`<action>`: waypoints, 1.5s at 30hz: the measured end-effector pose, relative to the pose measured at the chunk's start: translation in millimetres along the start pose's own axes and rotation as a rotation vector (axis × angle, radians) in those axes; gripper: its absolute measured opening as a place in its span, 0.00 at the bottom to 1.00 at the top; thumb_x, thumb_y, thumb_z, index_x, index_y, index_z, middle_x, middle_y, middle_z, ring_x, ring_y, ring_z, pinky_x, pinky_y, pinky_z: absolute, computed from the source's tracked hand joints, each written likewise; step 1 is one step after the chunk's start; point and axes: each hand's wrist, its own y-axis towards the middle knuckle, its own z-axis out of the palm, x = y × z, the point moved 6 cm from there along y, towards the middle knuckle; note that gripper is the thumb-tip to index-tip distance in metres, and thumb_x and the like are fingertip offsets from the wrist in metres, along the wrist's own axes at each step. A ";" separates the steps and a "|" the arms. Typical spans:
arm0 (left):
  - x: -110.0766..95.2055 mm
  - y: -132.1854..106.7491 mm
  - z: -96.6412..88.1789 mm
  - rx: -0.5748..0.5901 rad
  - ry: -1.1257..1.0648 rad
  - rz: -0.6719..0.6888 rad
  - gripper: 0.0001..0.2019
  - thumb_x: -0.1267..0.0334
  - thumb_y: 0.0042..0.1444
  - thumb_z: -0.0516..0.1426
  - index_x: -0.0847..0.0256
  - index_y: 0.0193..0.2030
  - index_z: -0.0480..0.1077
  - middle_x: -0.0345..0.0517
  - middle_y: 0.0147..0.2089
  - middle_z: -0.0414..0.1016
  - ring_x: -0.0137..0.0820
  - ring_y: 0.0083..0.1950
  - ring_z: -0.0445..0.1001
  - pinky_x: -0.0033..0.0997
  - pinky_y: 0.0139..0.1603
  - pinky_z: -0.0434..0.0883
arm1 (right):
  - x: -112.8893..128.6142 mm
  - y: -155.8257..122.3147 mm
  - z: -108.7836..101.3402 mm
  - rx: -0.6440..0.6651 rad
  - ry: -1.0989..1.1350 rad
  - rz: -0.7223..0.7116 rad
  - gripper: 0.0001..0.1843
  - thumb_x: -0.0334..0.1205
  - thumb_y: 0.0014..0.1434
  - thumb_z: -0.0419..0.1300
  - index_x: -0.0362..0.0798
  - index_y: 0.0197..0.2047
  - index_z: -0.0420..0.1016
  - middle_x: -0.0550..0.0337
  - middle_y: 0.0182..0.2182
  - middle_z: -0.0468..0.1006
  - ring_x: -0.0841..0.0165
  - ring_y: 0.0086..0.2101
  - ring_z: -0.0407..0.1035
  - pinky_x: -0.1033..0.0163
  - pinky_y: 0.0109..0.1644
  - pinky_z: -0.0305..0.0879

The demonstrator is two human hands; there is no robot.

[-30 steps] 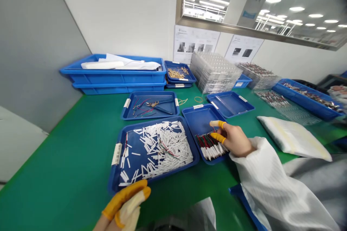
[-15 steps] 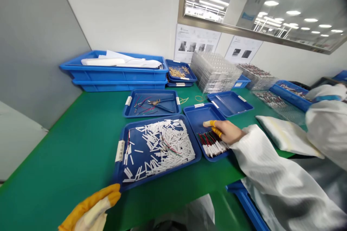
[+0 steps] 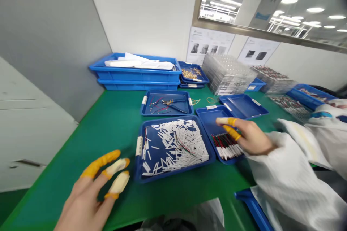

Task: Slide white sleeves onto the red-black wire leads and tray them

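Note:
My left hand (image 3: 92,191) reaches forward over the green table, fingers stretched and apart in yellow and white finger cots, holding nothing. It is just left of a blue tray (image 3: 141,173) full of short white tube pieces (image 3: 176,144) and a few thin wires. My right hand (image 3: 248,135), in a white sleeve, hovers over a smaller blue tray (image 3: 207,115). That tray holds a row of red and green wires with white ends (image 3: 226,144). Its fingers are spread with nothing in them.
Behind stands a blue tray with pliers and wires (image 3: 165,103), an empty blue tray (image 3: 242,103), stacked blue bins (image 3: 138,74), a tray of gold parts (image 3: 192,74) and clear plastic stacks (image 3: 227,74). Another person's white sleeve (image 3: 328,130) shows at right.
My left hand rose from the bottom edge and stretched out beside the big tray. My right hand stayed over the wire tray. The view swung left.

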 end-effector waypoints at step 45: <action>-121.0 11.1 33.2 0.268 -0.667 -0.130 0.14 0.75 0.42 0.56 0.58 0.37 0.68 0.42 0.33 0.76 0.32 0.31 0.74 0.25 0.30 0.71 | 89.4 -41.5 87.1 -0.168 1.295 0.137 0.02 0.34 0.49 0.62 0.48 0.28 0.71 0.63 0.24 0.68 0.72 0.27 0.62 0.68 0.30 0.60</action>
